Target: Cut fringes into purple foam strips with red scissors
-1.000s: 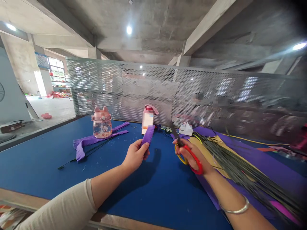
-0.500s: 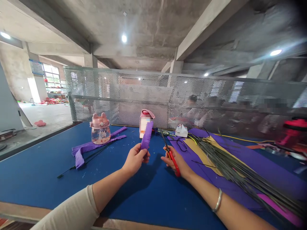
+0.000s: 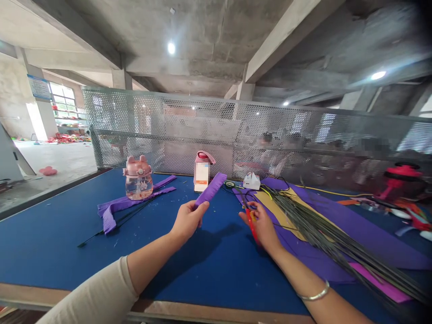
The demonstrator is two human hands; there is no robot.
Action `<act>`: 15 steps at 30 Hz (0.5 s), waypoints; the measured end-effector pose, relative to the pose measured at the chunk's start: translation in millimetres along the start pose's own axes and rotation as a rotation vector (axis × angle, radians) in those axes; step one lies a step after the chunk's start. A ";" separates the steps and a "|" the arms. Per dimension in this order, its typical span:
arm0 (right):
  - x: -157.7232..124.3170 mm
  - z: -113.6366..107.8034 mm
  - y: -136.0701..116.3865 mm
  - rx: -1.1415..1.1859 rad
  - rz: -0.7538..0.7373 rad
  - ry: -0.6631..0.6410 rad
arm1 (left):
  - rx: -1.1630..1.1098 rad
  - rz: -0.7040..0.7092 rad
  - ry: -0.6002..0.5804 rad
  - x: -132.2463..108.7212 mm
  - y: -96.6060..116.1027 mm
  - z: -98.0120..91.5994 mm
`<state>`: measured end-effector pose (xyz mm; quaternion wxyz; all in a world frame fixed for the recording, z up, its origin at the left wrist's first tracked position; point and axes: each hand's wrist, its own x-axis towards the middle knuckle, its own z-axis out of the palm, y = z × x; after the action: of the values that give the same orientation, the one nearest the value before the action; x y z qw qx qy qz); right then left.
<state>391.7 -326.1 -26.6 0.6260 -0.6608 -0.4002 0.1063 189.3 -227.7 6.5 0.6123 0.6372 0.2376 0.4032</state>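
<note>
The left hand [image 3: 187, 220] pinches one end of a purple strip [image 3: 212, 190] between thumb and fingers, a narrow, closed grip, and the strip's free end points up between 1 and 2 o'clock, held above the blue table [image 3: 216, 279]. At 3 o'clock from that hand, well apart from the strip, the right hand [image 3: 265, 225] is closed around red-handled scissors [image 3: 253, 227], their blades towards 11 o'clock; these are dim and blurred, so I cannot tell whether they are parted.

Further purple strips [image 3: 111, 213] lie at 9 to 10 o'clock from the left hand, beside a clear bottle [image 3: 139, 184] with a pink lid. From the right hand, a bundle of dark green stems [image 3: 317, 225] runs from 1 to 4 o'clock over purple sheets [image 3: 303, 254].

The step in hand, I judge, is holding the strip out with the scissors ready but not touching it; any cut from here would call for a steady left pinch, and for the blades to come across towards 10 o'clock, clear of the thumb
</note>
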 end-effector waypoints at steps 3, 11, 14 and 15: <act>-4.6 -0.8 -5.2 -0.099 0.067 -0.097 | -0.059 -0.057 -0.014 1.3 -1.4 1.1; -1.4 -8.1 -7.8 0.264 0.094 -0.099 | -0.211 -0.111 0.013 5.0 -2.9 0.1; 0.3 -11.8 -6.0 0.171 0.022 -0.128 | -0.157 -0.135 0.052 6.9 -4.1 -0.5; 0.7 -12.8 -4.4 0.106 0.025 -0.144 | -0.137 -0.154 0.060 7.5 -5.1 -0.7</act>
<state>398.6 -335.6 -19.9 0.6284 -0.6222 -0.4297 0.1823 193.9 -220.6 3.2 0.6761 0.5615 0.2760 0.3892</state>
